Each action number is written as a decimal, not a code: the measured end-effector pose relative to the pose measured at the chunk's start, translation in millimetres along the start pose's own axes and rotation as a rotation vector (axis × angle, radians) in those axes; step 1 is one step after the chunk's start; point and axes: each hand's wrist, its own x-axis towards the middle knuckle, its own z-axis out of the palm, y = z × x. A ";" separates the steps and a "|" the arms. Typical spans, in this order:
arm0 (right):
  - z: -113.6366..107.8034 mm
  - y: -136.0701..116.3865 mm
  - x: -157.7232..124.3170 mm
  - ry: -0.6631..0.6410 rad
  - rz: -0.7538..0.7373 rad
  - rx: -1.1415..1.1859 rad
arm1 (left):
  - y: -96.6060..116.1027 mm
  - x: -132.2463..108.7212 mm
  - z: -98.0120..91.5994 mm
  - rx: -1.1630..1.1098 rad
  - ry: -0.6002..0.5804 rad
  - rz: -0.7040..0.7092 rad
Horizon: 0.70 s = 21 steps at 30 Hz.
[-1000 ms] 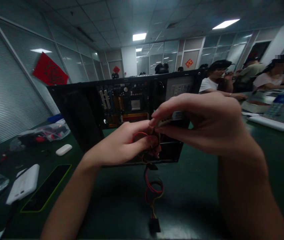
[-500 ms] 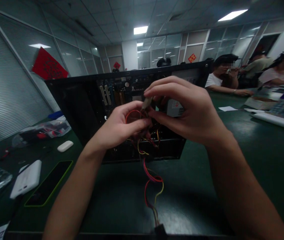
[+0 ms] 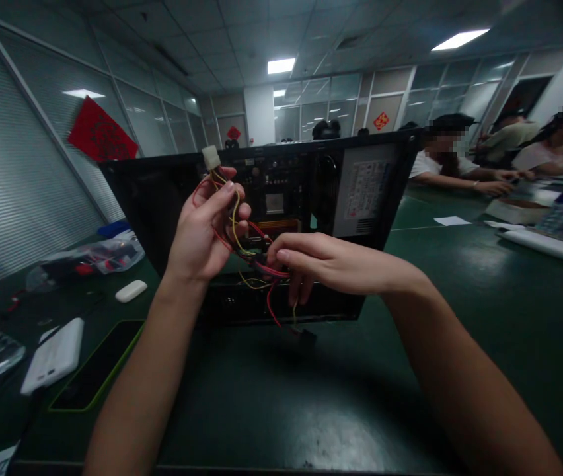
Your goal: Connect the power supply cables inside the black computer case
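An open black computer case stands in front of me, its inside facing me. My left hand is closed around a bundle of red, yellow and black power cables. A white plug sticks up above its fingers. Lower down, my right hand is closed on the same cables, fingers pointing left and down. A black connector dangles beneath it from thin wires. Behind the hands are the power supply with its label and part of the motherboard, partly hidden.
On the green table, a phone with a green edge, a white power bank and a white earphone case lie left, near a clear plastic bag. A person sits at the right, beyond a white paper.
My left hand has moved up and left with the cables and white plug. My right hand has dropped from near the plug to the lower cables. The dangling connector has risen off the table's front.
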 end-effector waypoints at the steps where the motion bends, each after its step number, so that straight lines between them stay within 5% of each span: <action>1: 2.0 4.7 4.2 -0.023 0.003 0.111 | 0.6 0.2 0.2 -0.016 0.024 -0.003; 5: 9.4 16.1 15.7 -0.049 -0.072 0.272 | 3.3 0.8 -4.1 -0.041 0.070 0.008; 11: 19.3 11.2 18.0 0.260 -0.189 -0.057 | 0.6 1.1 -15.8 0.057 -0.045 0.048; 21: 21.0 -4.3 11.8 0.350 -0.323 -0.088 | -26.5 -5.8 7.8 0.047 -0.016 0.093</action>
